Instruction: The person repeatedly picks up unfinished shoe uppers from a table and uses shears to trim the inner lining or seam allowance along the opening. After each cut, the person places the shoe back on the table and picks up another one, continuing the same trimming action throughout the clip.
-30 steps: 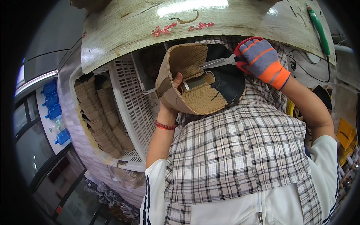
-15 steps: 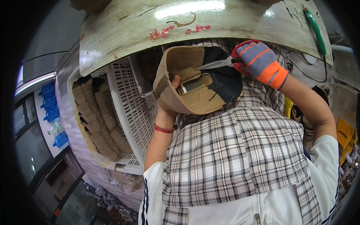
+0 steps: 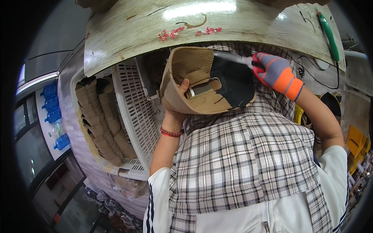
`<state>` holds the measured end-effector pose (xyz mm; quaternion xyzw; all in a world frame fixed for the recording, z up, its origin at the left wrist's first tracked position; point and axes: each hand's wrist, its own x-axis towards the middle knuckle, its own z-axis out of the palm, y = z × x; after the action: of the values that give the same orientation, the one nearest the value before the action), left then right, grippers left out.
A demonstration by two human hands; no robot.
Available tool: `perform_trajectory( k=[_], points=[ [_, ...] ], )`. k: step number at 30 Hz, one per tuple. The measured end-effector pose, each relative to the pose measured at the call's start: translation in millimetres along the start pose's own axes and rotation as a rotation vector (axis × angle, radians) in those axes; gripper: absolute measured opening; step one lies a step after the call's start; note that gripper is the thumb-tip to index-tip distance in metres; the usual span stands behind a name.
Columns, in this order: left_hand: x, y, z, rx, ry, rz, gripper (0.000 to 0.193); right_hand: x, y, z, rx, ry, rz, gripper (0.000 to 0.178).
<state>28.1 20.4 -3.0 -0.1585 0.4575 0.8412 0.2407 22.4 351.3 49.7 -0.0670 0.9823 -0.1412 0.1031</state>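
Your left hand (image 3: 179, 101) grips one tan shoe upper (image 3: 194, 83), thumb hooked over its near rim, fingers hidden underneath. The upper sits in front of your chest, above the plaid apron (image 3: 241, 163), just near of the curved wooden table edge (image 3: 186, 27). It is a tan mesh shell with a black inner patch on its right half and a small grey tab near your thumb. One red bead bracelet (image 3: 171, 133) on the left wrist.

Your right hand (image 3: 274, 73), in a grey-orange-red work glove, is clenched on one slim tool (image 3: 233, 58). The tool's tip lies inside the upper, on or over the black patch; contact can't be confirmed. So the upper is between both hands: left holds from its left and near side, right comes in from the far right.

Left of you: one white slotted plastic crate (image 3: 136, 112), with stacked tan uppers (image 3: 103, 120) standing in a row along its left side, too many and too overlapped to count. Far left: four blue water bottles (image 3: 54, 116) by the window. On the table top, far right: one green pen-like tool (image 3: 328, 29) and some dark cable. Yellow bins (image 3: 355, 141) at the right rim, count unclear.
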Motion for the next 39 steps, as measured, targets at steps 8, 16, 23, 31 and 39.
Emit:
perform_trajectory(
  k=[8, 16, 23, 31, 39],
  points=[
    [3, -7, -5, 0.072, -0.043, 0.07, 0.051, 4, -3, -16, -0.246, 0.235, -0.436, 0.044],
    [7, -7, -9, 0.031, -0.058, 0.105, 0.055, 3, 16, -13, -0.07, 0.121, -0.145, 0.036],
    [10, 0, -30, 0.204, -0.028, 0.184, 0.041, -34, -25, -27, 0.27, -0.035, -0.118, 0.04],
    [-27, 14, -73, -0.06, -0.049, -0.373, 0.046, -17, -49, -23, 0.027, -0.318, -0.304, 0.036],
    [-31, 12, -65, 0.052, -0.049, -0.342, 0.039, -16, -60, -20, 0.037, -0.299, -0.364, 0.033]
  ],
)
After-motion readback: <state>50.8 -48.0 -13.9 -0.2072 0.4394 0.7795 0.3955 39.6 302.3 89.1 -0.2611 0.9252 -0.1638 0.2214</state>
